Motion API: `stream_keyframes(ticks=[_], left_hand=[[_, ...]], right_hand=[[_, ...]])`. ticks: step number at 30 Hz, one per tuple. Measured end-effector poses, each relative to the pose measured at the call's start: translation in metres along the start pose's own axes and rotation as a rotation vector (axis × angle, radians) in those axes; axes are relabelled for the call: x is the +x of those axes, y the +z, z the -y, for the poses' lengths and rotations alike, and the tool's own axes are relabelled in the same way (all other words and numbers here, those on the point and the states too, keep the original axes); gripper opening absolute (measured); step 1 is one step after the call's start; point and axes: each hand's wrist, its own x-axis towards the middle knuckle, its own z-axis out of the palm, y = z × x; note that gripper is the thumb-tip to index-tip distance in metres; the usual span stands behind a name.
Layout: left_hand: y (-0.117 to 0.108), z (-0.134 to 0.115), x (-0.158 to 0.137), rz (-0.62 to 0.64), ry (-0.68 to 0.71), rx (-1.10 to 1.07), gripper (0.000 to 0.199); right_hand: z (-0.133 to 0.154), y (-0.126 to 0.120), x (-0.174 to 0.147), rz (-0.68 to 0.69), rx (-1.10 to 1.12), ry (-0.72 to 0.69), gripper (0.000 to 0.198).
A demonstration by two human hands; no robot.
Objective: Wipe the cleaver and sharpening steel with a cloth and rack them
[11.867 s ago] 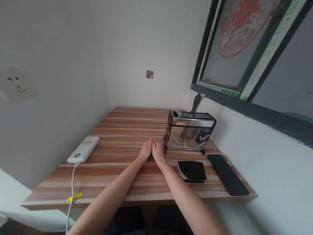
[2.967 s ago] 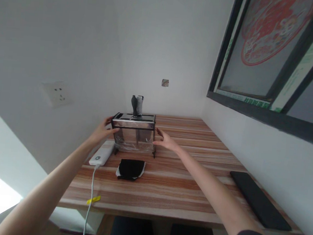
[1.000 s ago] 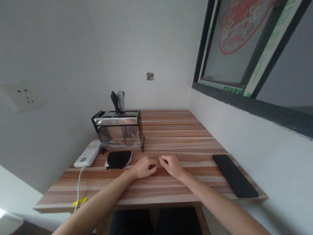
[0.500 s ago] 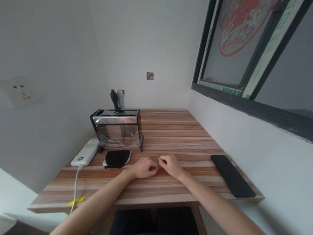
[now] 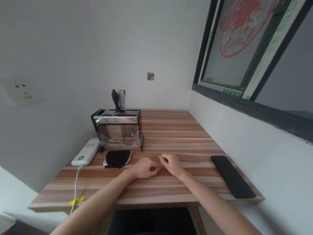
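My left hand (image 5: 146,167) rests on the wood-grain table (image 5: 168,133) near its front edge, fingers curled and thumb closed towards the index finger in a ring. Just to its right, my right hand (image 5: 171,163) is curled too, its fingertips pinched and pointing at the left hand. A small gap lies between the two hands. Whatever either pinch holds, if anything, is too small or hidden to make out. Nearest to my left hand is a flat black cloth-like piece (image 5: 117,158) with white edges.
A metal knife block (image 5: 118,129) with two handles stands at the back left. Beside it lies a white power bank (image 5: 87,153) with a cable (image 5: 75,187), near yellow tape (image 5: 77,200). A black phone (image 5: 232,177) lies at the right. Walls and a window (image 5: 234,40) border the table.
The view has shifted very slightly. Both hands stay in nearly the same place and pose, with a barely visible shift of the fingers.
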Motion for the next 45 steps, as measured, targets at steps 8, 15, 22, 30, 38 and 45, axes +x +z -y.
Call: stream_keyframes(ticks=[8, 15, 22, 30, 38, 45], left_hand=[[-0.0026, -0.0031, 0.0000, -0.001, -0.010, 0.009, 0.033], [-0.0027, -0.0033, -0.0004, 0.005, 0.002, 0.006, 0.034], [-0.0025, -0.0039, -0.0005, -0.009, 0.014, 0.007, 0.032], [-0.0017, -0.0040, 0.0003, -0.003, 0.006, 0.012, 0.030], [0.0009, -0.0004, 0.0000, -0.007, -0.009, 0.012, 0.026], [0.0021, 0.0052, -0.0006, 0.000, -0.025, 0.019, 0.025]], right_hand=[[0.0004, -0.0013, -0.0006, 0.007, 0.005, -0.011, 0.040], [0.0029, -0.0036, -0.0006, 0.010, 0.016, -0.006, 0.036], [0.0030, -0.0038, 0.0000, 0.033, 0.012, -0.005, 0.034], [0.0021, -0.0021, 0.0002, 0.056, 0.008, -0.006, 0.031], [0.0037, -0.0043, 0.0000, 0.081, 0.001, -0.014, 0.030], [0.0038, -0.0037, -0.0004, 0.103, -0.016, -0.012, 0.034]])
